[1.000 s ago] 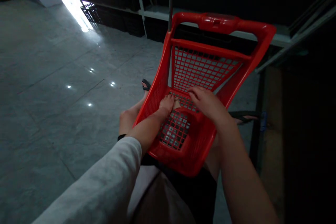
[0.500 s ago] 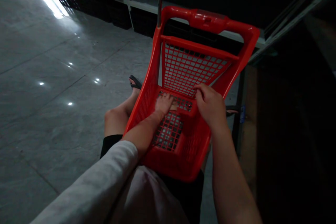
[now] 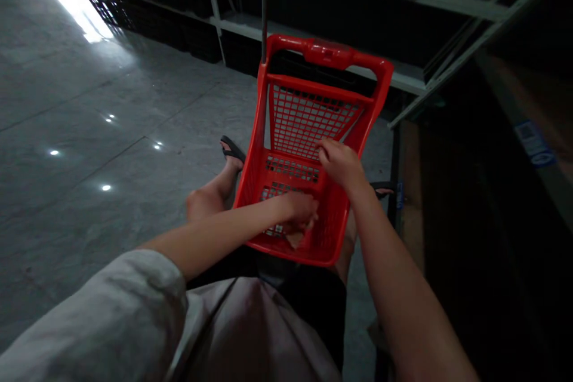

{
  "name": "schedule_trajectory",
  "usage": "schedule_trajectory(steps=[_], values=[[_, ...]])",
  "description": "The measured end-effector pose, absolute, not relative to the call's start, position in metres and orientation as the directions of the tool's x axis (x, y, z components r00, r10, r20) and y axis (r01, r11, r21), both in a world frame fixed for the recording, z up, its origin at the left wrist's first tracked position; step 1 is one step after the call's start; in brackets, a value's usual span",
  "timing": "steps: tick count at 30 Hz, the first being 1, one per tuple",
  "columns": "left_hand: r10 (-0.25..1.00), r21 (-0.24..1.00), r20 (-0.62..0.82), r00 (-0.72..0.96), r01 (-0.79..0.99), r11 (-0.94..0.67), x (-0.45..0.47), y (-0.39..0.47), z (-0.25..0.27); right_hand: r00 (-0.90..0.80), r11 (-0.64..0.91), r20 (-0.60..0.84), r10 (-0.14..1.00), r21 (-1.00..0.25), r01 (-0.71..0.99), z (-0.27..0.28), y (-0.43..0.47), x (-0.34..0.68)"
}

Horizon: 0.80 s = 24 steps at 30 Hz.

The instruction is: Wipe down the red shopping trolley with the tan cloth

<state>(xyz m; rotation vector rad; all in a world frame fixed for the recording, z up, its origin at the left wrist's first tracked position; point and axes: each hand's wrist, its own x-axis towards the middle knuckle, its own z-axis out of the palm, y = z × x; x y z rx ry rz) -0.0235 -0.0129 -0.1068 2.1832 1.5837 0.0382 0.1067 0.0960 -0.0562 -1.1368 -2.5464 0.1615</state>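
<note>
A red plastic shopping cart (image 3: 342, 253) with a grid-like basket stands between my legs. Low inside the basket is my left hand (image 3: 302, 209), its fingers closed around a small tan cloth-like piece (image 3: 294, 240); blur hides exactly what it is. My right hand (image 3: 338, 160) is curled at the lower right of the cart's mesh back panel (image 3: 308, 116), fingertips against the grid. Above that panel is the cart's handle (image 3: 329, 52), which neither hand touches.
A metal pole (image 3: 264, 6) rises from the cart's left corner. Behind it runs a pale-framed shelf rack (image 3: 246, 24), with dark crates (image 3: 111, 9) at the left. A wooden-edged dark unit (image 3: 410, 191) stands close on the right. Glossy grey floor (image 3: 89, 203) extends leftward.
My left hand has moved from the rear of the basket floor toward its near right side, carrying the tan piece. My right hand stays at the mesh panel. The view has shifted slightly.
</note>
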Motion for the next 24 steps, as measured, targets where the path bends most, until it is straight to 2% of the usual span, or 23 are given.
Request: schedule_trajectory(steps=[2,4,5,7,10,12,14,16,20,24], values=[[0.909,0.322,-0.070,0.412,0.871,-0.370,-0.051,-0.026,-0.078,-0.629,0.678,0.265,0.731,-0.174,0.715,-0.056,0.106,0.114],[0.896,0.259,0.179,0.407,0.859,-0.442,-0.083,-0.043,-0.060,-0.595,0.654,0.288,0.751,-0.195,0.731,-0.056,0.111,0.118],[0.895,0.263,0.280,0.348,0.868,-0.420,-0.096,-0.053,-0.057,-0.559,0.630,0.300,0.773,-0.263,0.731,-0.057,0.109,0.117],[0.899,0.348,0.385,0.209,0.869,-0.351,-0.112,-0.069,-0.066,-0.447,0.538,0.300,0.843,-0.498,0.680,-0.058,0.095,0.108],[0.888,0.589,0.451,-0.087,0.777,-0.223,-0.101,-0.085,-0.101,-0.234,0.260,0.172,0.957,-0.865,0.429,-0.068,0.048,0.083],[0.827,0.715,0.491,-0.276,0.669,-0.201,-0.078,-0.090,-0.123,-0.179,0.085,0.042,0.983,-0.967,0.241,-0.079,0.009,0.066],[0.780,0.775,0.511,-0.361,0.586,-0.237,-0.053,-0.094,-0.134,-0.167,0.031,0.002,0.986,-0.985,0.171,-0.091,-0.025,0.057],[0.768,0.796,0.523,-0.369,0.535,-0.284,-0.036,-0.096,-0.136,-0.134,0.033,0.006,0.991,-0.979,0.203,-0.099,-0.046,0.057],[0.768,0.812,0.528,-0.363,0.479,-0.332,-0.030,-0.085,-0.130,-0.080,0.101,0.082,0.993,-0.956,0.275,-0.100,-0.048,0.075],[0.764,0.775,0.558,-0.323,0.531,-0.342,-0.042,-0.046,-0.122,-0.176,0.216,0.157,0.972,-0.888,0.406,-0.091,-0.028,0.097]])
